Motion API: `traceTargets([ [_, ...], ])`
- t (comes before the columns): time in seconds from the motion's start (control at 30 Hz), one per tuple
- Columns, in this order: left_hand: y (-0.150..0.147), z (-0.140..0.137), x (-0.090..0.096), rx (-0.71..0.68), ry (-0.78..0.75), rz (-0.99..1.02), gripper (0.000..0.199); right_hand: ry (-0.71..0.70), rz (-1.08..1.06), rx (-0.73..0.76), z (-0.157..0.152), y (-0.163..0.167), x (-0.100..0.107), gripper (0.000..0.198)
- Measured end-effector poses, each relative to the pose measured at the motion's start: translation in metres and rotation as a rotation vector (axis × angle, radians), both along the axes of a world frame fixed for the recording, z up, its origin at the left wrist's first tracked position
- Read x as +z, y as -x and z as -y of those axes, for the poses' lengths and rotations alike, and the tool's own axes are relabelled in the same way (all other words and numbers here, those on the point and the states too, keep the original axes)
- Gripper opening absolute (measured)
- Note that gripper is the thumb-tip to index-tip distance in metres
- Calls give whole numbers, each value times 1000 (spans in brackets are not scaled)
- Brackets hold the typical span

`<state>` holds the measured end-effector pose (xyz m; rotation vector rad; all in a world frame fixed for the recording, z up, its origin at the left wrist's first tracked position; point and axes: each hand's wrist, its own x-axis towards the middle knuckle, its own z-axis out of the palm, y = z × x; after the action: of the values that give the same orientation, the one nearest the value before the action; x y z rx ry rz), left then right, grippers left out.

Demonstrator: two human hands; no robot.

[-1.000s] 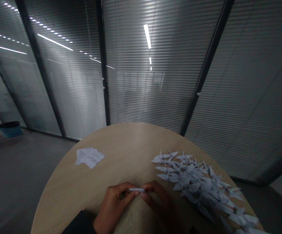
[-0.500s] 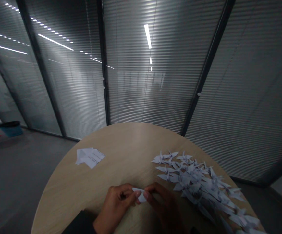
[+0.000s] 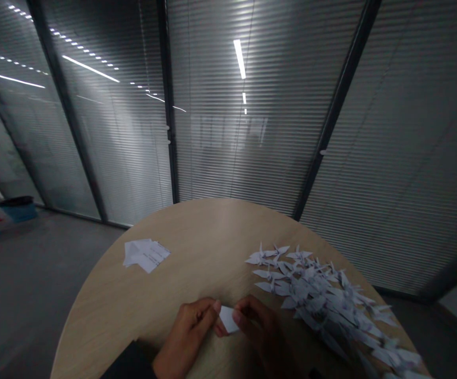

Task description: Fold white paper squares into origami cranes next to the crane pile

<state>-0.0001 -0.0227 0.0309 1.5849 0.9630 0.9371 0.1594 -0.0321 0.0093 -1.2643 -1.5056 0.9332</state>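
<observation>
Glass panels with blinds (image 3: pixel 228 163) are standing beyond the grip, and a round table (image 3: pixel 208 247) is spreading beneath it. To the grip's right, white folded-paper cranes (image 3: pixel 315 287) are crowding the tabletop, just beside the right hand (image 3: pixel 262 326). That hand is closing thumb and finger on one edge; the left hand (image 3: pixel 189 329) is pinching opposite. Ahead and left of the grip, well apart, loose sheets (image 3: pixel 145 255) are lying overlapped. Between both sets of fingertips, a small folded paper (image 3: pixel 228 319) is sitting, its visible length slanting toward the wearer, neither hand being nearer.
</observation>
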Motion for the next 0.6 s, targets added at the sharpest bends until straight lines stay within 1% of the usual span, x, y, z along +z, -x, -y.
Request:
traceTargets([
  [0.17,1,1,-4,56,-90,-161,36,29,131,66,-2,0,-7,23],
  [0.23,1,-1,-7,68,-97,-176,32,31,160,92,-2,0,-8,22],
  [0.3,0,-5,-9,64,-62,-139,27,41,152,85,-3,1,-8,22],
  [0.43,-1,-10,-13,50,72,-19,17,75,107,24,-2,2,-2,23],
  [0.53,-1,-11,-14,57,138,3,12,91,95,47,-1,1,-1,23],
  [0.6,0,-10,-14,47,149,-6,11,87,126,59,-1,0,-4,22],
])
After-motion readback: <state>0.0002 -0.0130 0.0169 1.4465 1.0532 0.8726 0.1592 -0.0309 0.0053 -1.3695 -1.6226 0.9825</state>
